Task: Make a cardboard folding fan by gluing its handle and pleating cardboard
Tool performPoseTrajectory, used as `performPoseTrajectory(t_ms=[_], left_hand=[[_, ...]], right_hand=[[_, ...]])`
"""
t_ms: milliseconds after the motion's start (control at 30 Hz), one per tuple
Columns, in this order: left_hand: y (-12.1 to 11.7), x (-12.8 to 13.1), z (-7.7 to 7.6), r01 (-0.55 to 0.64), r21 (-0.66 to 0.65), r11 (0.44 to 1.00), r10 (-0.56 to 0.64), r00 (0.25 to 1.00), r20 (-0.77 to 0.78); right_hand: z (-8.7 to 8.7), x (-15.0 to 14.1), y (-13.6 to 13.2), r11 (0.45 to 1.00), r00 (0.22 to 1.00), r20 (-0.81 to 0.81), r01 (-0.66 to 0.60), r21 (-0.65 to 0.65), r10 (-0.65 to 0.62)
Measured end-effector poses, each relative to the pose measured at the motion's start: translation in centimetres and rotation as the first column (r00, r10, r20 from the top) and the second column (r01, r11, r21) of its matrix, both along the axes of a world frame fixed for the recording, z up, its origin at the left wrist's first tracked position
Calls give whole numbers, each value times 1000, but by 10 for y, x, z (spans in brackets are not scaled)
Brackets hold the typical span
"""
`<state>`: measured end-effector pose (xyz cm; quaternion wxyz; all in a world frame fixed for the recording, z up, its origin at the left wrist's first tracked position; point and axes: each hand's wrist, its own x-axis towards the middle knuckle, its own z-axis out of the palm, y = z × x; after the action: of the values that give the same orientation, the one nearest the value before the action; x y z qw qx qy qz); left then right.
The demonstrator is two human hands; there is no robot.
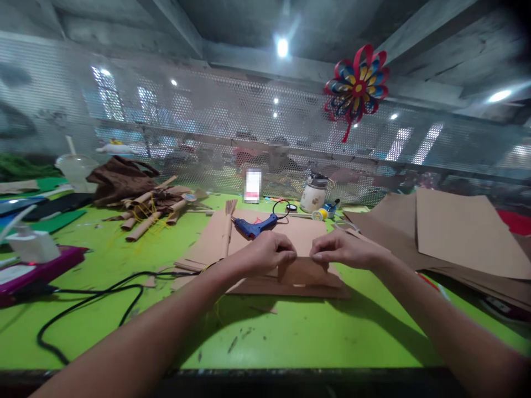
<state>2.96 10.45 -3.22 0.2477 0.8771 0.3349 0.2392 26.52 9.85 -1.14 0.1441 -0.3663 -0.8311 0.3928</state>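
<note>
Two arms are being stretched in from the lower corners, the left forearm [157, 315] from the lower left of the frame and the right forearm [440, 309] from the lower right. Beneath them, the lower half is being filled by the green desk [315, 337]. At the right of the frame, a broad stack of brown card [468, 232] is being borne by the desk, apparently being stored aside within reach. At the centre, flat brown sheets [309, 229] are being overhung by both hands, perhaps being used as a base. At the left, rolled paper tubes [145, 225] are being heaped among yellow strands.

Just below the centre, a small brown piece [302, 271] is being pinched from two sides: by thumb and fingertips of the left hand [269, 253] at its upper left, and of the right hand [346, 249] at its upper right. It is being hung between and below the fingertips, its upper edge probably being steadied by the paired grip; whether its lower edge is being rested on the sheets cannot be told.

Beyond the left hand, a blue glue gun [255, 226] is being supported by the sheets, likely being parked handily, with a fringed roll [227, 232] just beside its left end.
</note>
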Motion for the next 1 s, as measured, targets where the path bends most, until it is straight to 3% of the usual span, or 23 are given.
performPoseTrajectory(t_ms=[67, 200, 400, 600, 833, 1000], left_hand=[[5, 0, -12, -45, -49, 998, 41, 996, -78], [8, 3, -32, -31, -2, 1000, 30, 987, -160], [5, 11, -31, -23, 75, 997, 39, 975, -217], [6, 15, -32, -24, 101, 995, 46, 974, -223], [10, 16, -36, -26, 74, 997, 42, 974, -224], [13, 17, -41, -24, 95, 995, 43, 978, -202]], right_hand=[[-14, -5, 7, 1000, 999, 40, 10, -3, -10], [-40, -11, 8, 981, 982, 166, 58, 188, -90], [-50, -6, 6, 928, 991, 124, 7, 372, -57], [-57, -10, 6, 927, 979, 121, 111, 358, -163], [-54, -13, 4, 944, 977, 117, 136, 302, -178], [-54, -12, 4, 936, 979, 124, 113, 334, -162]])
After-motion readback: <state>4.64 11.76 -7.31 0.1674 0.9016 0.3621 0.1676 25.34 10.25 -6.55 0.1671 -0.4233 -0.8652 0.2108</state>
